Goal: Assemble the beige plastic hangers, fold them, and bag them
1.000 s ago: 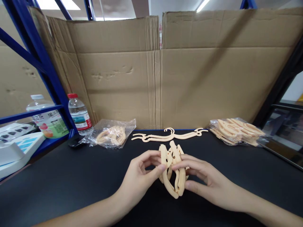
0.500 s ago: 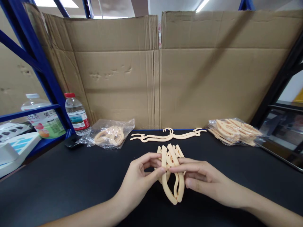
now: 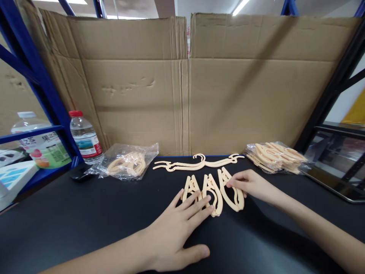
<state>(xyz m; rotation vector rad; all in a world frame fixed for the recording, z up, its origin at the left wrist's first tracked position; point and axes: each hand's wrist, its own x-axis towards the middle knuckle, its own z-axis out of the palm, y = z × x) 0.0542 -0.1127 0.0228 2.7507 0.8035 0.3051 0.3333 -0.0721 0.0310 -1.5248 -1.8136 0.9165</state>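
Three cream plastic folding hangers lie folded side by side on the black table [image 3: 114, 220]. My left hand [image 3: 175, 232] is spread palm down, its fingers reaching across the left hanger [image 3: 186, 187] and the middle hanger [image 3: 219, 203]. These fingers cover part of both. On the right, my right hand [image 3: 252, 185] pinches the edge of the third folding hanger [image 3: 226, 194], which sits slightly tilted and a little apart at its lower end. Behind them, unfolded cream hangers [image 3: 188, 166] stretch sideways near the cardboard, close together; I cannot tell how many.
A clear bag of hangers [image 3: 128, 163] lies back left, beside a red-capped water bottle [image 3: 85, 139] and a black object [image 3: 78, 172]. Another bagged stack of hangers [image 3: 276, 156] is back right. A cardboard wall [image 3: 128, 95] closes the back; a blue rack [image 3: 37, 80] stands left.
The folded hangers, bunched together between both hands before, now lie spread in a row. My left hand has opened out flat; my right hand has moved right and farther away with one hanger.
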